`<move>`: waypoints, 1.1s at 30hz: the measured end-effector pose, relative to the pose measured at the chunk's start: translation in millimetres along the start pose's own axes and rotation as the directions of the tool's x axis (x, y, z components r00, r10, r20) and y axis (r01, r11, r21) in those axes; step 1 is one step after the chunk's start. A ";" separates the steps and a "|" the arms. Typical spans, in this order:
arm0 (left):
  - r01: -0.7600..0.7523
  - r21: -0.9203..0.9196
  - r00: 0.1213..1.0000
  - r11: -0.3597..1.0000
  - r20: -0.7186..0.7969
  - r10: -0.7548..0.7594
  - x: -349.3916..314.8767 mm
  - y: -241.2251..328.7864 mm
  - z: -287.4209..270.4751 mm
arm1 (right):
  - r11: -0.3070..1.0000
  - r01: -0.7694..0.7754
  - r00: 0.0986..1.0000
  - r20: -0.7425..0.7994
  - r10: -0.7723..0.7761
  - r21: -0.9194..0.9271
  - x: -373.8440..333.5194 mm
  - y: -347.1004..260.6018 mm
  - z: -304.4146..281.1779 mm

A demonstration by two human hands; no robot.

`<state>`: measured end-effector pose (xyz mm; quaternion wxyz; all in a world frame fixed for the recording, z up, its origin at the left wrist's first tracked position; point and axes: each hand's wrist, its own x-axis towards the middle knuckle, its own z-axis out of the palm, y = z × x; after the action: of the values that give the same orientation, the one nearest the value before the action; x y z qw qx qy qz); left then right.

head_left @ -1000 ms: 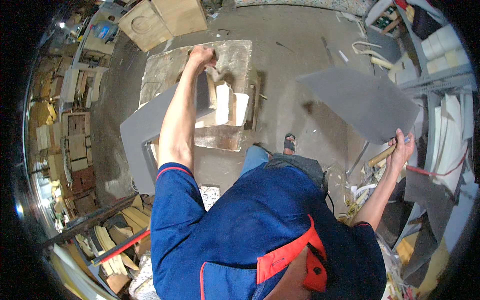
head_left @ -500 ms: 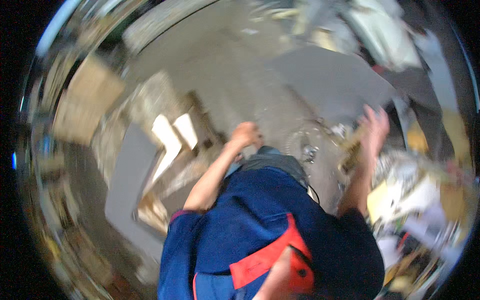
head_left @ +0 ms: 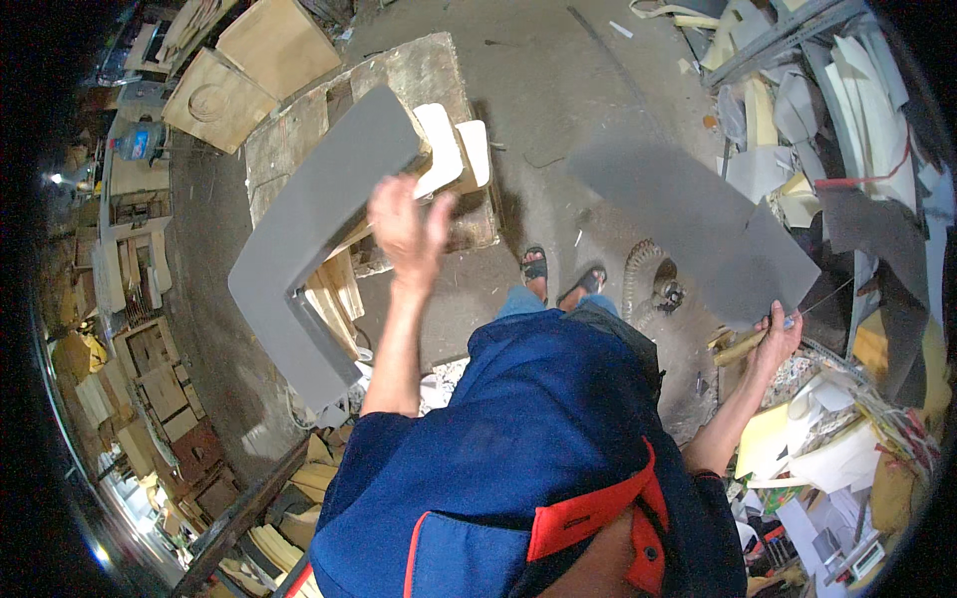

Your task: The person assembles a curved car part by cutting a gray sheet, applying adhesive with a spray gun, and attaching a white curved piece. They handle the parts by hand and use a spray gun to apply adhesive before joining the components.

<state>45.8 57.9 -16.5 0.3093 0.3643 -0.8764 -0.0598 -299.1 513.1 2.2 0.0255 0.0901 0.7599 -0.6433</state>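
My right hand (head_left: 773,339) pinches the near edge of a thin, flexible-looking grey sheet (head_left: 698,224), whose far end is blurred. A small light-blue spot shows at my fingertips, too small to name. My left hand (head_left: 407,234) holds nothing, its fingers apart and slightly blurred, next to a grey L-shaped panel (head_left: 324,189). I cannot tell whether it touches that panel. The panel lies tilted across a worn wooden platform (head_left: 419,75), beside two pale angled pieces (head_left: 439,149).
A coiled hose (head_left: 635,269) lies on the floor right of my sandalled feet (head_left: 535,264). Foam and sheet scraps (head_left: 812,429) are heaped on the right. Wooden boxes (head_left: 279,45) stand at the far left, with a blue water bottle (head_left: 140,142) beyond.
The view has swung, so the platform sits farther right. My left hand has moved from near my feet to beside the L-shaped panel, opening out. My right hand now pinches the sheet's edge.
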 end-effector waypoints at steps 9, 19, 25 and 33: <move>-0.112 0.350 0.993 0.930 0.079 0.090 52.3 -65.1 36.7 | 0.975 -0.097 0.978 -0.202 0.056 -0.201 -35.7 15.5 -56.2; -0.151 0.562 0.979 0.813 0.199 0.044 71.3 -107.9 59.9 | 0.981 -0.114 0.937 -0.312 0.158 0.157 -78.0 86.3 -217.8; 0.040 0.617 0.997 0.786 0.029 -0.073 63.5 -48.1 68.9 | 0.959 -0.073 0.880 -0.434 0.192 0.275 -81.5 112.2 -273.2; -0.036 -0.559 0.652 0.828 0.615 0.443 -132.2 140.2 212.1 | 0.957 -0.147 0.714 -0.643 0.277 0.249 -77.0 109.0 -309.1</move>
<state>-91.0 223.6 -206.1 0.0269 0.0934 -0.9200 -0.3797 -181.2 825.7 -39.1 -0.1844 0.4046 0.6409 -0.6257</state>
